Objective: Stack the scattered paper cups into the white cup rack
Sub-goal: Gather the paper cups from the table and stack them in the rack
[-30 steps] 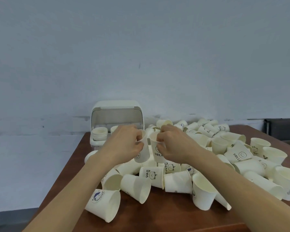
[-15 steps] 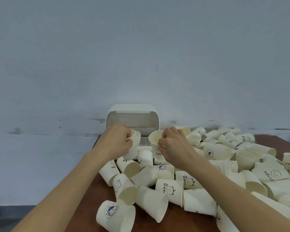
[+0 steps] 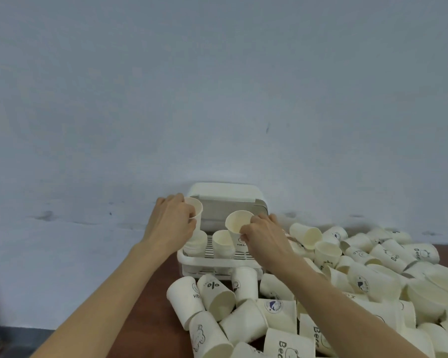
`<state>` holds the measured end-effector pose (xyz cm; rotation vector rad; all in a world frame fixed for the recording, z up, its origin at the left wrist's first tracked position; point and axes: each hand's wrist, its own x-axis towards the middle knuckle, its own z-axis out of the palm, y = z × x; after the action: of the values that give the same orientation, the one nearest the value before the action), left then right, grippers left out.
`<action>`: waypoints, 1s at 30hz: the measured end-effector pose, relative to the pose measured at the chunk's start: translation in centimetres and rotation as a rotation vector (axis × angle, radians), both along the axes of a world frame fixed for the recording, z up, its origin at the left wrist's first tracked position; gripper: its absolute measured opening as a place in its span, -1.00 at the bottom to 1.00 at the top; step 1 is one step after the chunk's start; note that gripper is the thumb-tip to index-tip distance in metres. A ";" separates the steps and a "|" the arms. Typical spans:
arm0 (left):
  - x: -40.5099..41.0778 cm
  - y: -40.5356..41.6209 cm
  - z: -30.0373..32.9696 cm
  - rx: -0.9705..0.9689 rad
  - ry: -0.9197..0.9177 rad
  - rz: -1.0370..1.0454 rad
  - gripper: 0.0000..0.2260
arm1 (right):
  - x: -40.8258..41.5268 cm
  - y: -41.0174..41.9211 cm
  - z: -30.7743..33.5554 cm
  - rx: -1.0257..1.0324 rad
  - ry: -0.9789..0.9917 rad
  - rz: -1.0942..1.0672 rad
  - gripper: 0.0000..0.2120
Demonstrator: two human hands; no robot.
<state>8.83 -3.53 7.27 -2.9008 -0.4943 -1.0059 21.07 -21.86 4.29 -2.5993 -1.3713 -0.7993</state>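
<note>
The white cup rack (image 3: 192,259) stands at the table's far left, its lid (image 3: 224,193) swung up at the back. Two short stacks of cups (image 3: 223,244) stand upright on its grid. My left hand (image 3: 170,223) grips a paper cup (image 3: 195,206) just above the left stack. My right hand (image 3: 265,235) pinches the rim of another paper cup (image 3: 237,223), marked HELLO, over the rack's right part. Several scattered paper cups (image 3: 217,298) lie on their sides in front of the rack and to its right.
The brown wooden table (image 3: 150,324) shows bare wood left of the cup heap, and its left edge runs close to the rack. A pale blue-grey wall (image 3: 217,99) rises right behind the rack.
Both hands have carried their cups forward and up from the heap to above the rack. The camera has turned left, so the rack sits nearer the frame's middle.
</note>
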 end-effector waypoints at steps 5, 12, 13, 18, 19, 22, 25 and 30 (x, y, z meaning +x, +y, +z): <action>1.5 1.6 0.2 0.001 0.062 0.003 -0.81 | 1.5 3.4 -0.4 0.079 0.042 -0.040 -0.82; 3.7 2.4 -1.5 -0.003 0.073 0.005 -0.80 | 3.2 5.7 -2.7 0.043 0.055 -0.073 -0.85; 3.9 2.5 -1.9 -0.012 0.074 0.009 -0.80 | 3.4 5.7 -2.9 0.017 0.064 -0.075 -0.84; 5.1 2.9 -3.7 -0.002 0.144 0.020 -0.79 | 4.0 5.6 -4.0 -0.104 0.125 -0.111 -0.77; 5.2 2.9 -4.0 0.001 0.151 0.020 -0.78 | 4.0 5.5 -4.2 -0.117 0.130 -0.114 -0.75; 5.6 3.1 -4.8 0.018 0.164 0.027 -0.77 | 3.9 5.6 -5.0 -0.147 0.161 -0.126 -0.74; 5.7 3.4 -5.4 0.026 0.183 0.041 -0.76 | 3.6 5.8 -5.6 -0.153 0.188 -0.130 -0.77; 5.9 3.9 -6.6 0.025 0.224 0.052 -0.76 | 3.0 5.9 -6.0 -0.167 0.216 -0.136 -0.76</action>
<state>14.77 0.33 0.72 -2.9124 -0.5355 -0.6648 24.05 -15.97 -1.70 -2.8309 -1.2619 -0.4171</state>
